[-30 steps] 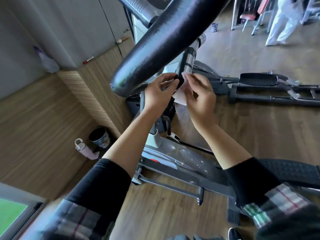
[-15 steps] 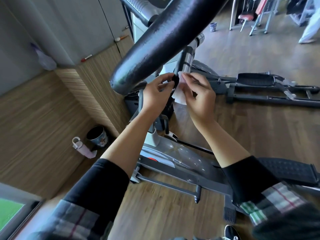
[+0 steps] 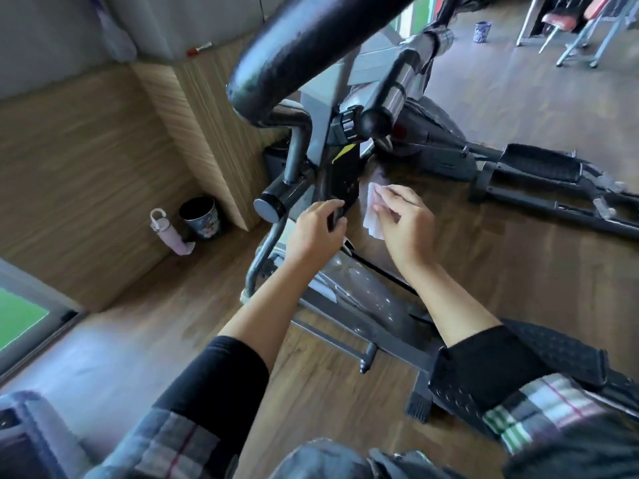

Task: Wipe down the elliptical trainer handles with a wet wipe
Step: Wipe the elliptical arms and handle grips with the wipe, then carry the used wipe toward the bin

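We see the trainer (image 3: 349, 295) filling the frame's middle, its thick black handle (image 3: 311, 39) crossing the top. At centre our left hand (image 3: 316, 229) grasps a black pack (image 3: 342, 181). Just right of it, our right hand (image 3: 403, 219) pinches the white wipe (image 3: 371, 219).

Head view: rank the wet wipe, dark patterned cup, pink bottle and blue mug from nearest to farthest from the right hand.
From the right hand:
1. Wet wipe, under its fingers.
2. Dark patterned cup, on the floor to the left by the wood panel.
3. Pink bottle, just left of that cup.
4. Blue mug, far across the floor, top right.
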